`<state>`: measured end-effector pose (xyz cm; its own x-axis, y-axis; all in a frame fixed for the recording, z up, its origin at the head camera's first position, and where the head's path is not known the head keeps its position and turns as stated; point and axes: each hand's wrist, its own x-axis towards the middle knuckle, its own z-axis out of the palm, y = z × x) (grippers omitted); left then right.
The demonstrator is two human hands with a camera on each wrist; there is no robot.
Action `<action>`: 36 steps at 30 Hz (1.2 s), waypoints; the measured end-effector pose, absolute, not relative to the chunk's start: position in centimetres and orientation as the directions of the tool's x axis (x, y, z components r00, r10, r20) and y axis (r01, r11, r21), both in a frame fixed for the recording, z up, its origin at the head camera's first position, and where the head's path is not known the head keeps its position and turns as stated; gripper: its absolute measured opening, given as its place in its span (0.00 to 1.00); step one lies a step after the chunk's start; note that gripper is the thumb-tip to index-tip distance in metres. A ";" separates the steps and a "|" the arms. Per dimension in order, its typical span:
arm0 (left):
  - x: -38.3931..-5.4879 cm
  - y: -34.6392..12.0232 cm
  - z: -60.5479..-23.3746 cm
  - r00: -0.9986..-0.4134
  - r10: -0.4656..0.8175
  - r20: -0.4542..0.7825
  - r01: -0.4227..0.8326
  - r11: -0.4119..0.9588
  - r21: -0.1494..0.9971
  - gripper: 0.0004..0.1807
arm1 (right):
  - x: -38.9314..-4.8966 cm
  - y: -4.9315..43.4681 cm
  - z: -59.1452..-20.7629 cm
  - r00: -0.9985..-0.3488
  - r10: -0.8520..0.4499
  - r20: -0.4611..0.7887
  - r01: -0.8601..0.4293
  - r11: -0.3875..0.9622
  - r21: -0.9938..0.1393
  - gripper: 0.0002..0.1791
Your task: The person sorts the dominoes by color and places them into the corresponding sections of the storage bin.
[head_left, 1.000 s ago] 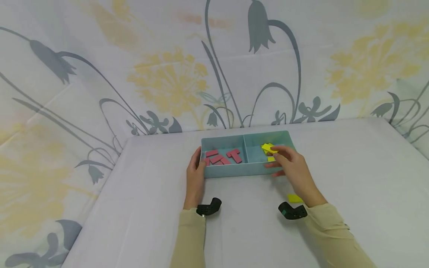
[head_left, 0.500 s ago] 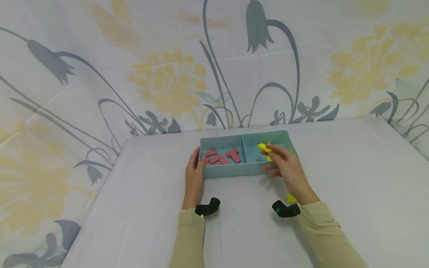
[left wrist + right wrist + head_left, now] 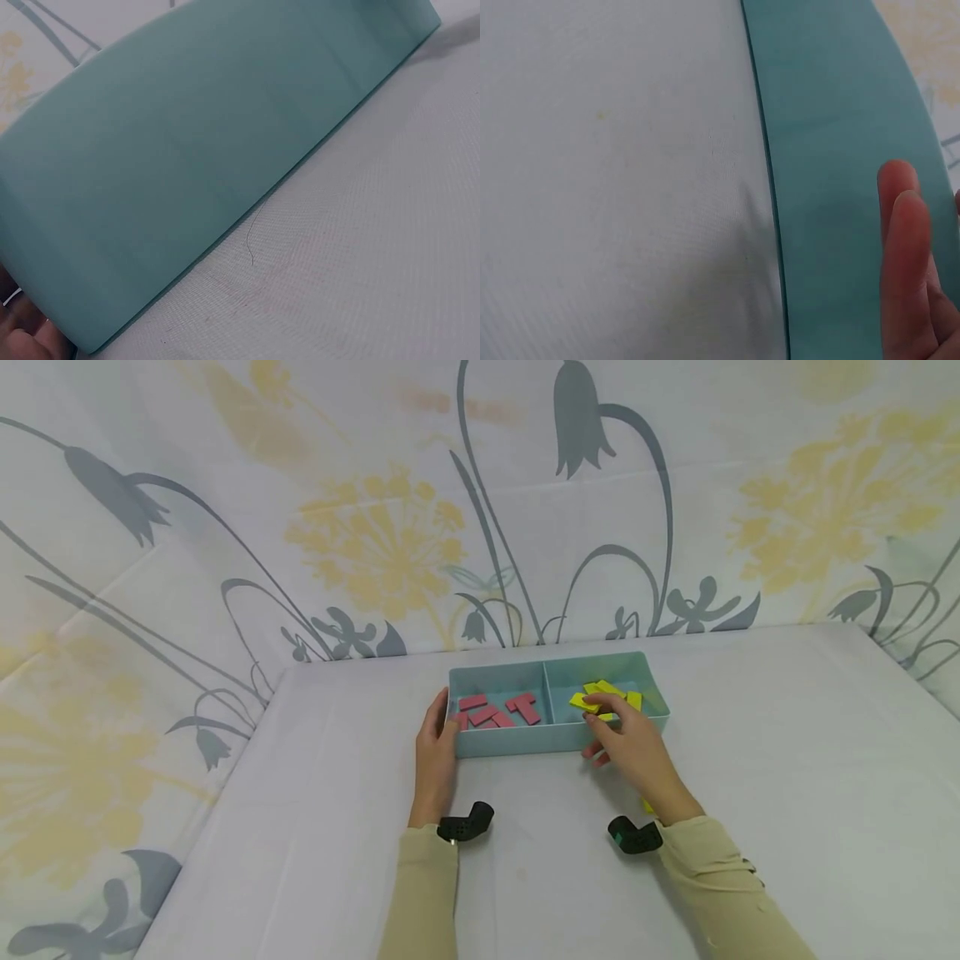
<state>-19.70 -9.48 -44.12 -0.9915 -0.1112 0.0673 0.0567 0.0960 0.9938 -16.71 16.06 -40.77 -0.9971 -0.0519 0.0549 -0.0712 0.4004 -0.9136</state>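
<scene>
A teal two-compartment box (image 3: 517,742) stands on the white-covered table. My left hand (image 3: 435,760) grips its left end, thumb at the near corner and fingers along the side wall. In the left wrist view, a bit of that hand's fingers (image 3: 30,337) shows by the box's end. My right hand (image 3: 637,752) reaches over the front wall into the right compartment and pinches a yellow tile (image 3: 582,702) between thumb and forefinger. Several other yellow tiles (image 3: 609,688) lie under and behind it. In the right wrist view, two lower fingers (image 3: 907,262) extend outside the front wall.
Several dark pink tiles (image 3: 482,716) lie in the left compartment, beyond the divider (image 3: 548,693). One more yellow tile (image 3: 648,807) rests on the table, mostly hidden behind the right wrist. A flower-printed cloth (image 3: 390,552) rises behind the table.
My right hand has shifted left and lowered the pinched yellow tile toward the divider, uncovering more yellow tiles. The left hand keeps its grip, and the box stays in place.
</scene>
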 end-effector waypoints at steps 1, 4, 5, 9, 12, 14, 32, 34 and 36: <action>-19.7 -9.5 -44.1 -0.991 -0.114 0.065 0.054 0.096 0.994 0.23 | -16.7 16.1 -40.8 -0.997 -0.054 0.054 -0.072 0.414 -0.907 0.20; -19.7 -9.4 -44.1 -0.991 -0.117 0.057 0.046 0.093 0.995 0.23 | -16.8 16.1 -40.8 -0.997 -0.060 0.053 -0.074 0.461 -0.884 0.22; -19.7 -9.4 -44.1 -0.991 -0.119 0.059 0.048 0.093 0.994 0.23 | -16.8 16.2 -40.8 -0.997 -0.060 0.049 -0.072 0.476 -0.876 0.22; -19.8 -9.4 -44.0 -0.990 -0.116 0.079 0.068 0.095 0.993 0.24 | -16.7 16.2 -40.5 -0.998 -0.056 0.031 -0.056 0.530 -0.846 0.24; -19.9 -9.4 -44.0 -0.989 -0.115 0.091 0.081 0.093 0.992 0.24 | -16.7 16.2 -40.3 -0.999 -0.049 0.020 -0.044 0.549 -0.835 0.24; -19.9 -9.4 -44.0 -0.989 -0.115 0.092 0.082 0.092 0.992 0.24 | -16.8 16.2 -40.3 -0.999 -0.046 0.021 -0.043 0.553 -0.832 0.23; -19.8 -9.4 -44.0 -0.990 -0.112 0.084 0.075 0.080 0.994 0.24 | -16.8 16.5 -40.6 -0.998 -0.058 0.005 -0.035 0.535 -0.844 0.21; -19.8 -9.4 -44.1 -0.991 -0.108 0.081 0.073 0.077 0.994 0.24 | -16.8 16.6 -40.7 -0.998 -0.061 -0.005 -0.026 0.486 -0.874 0.21; -19.7 -9.4 -43.9 -0.991 -0.106 0.078 0.070 0.079 0.994 0.24 | -16.8 16.8 -40.7 -0.998 -0.070 -0.003 -0.026 0.420 -0.907 0.20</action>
<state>-19.70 -9.41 -43.94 -0.9913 -0.1058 0.0785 0.0703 0.0786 0.9944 -16.83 16.82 -40.74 -0.9976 -0.0696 -0.0035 -0.0261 0.4202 -0.9071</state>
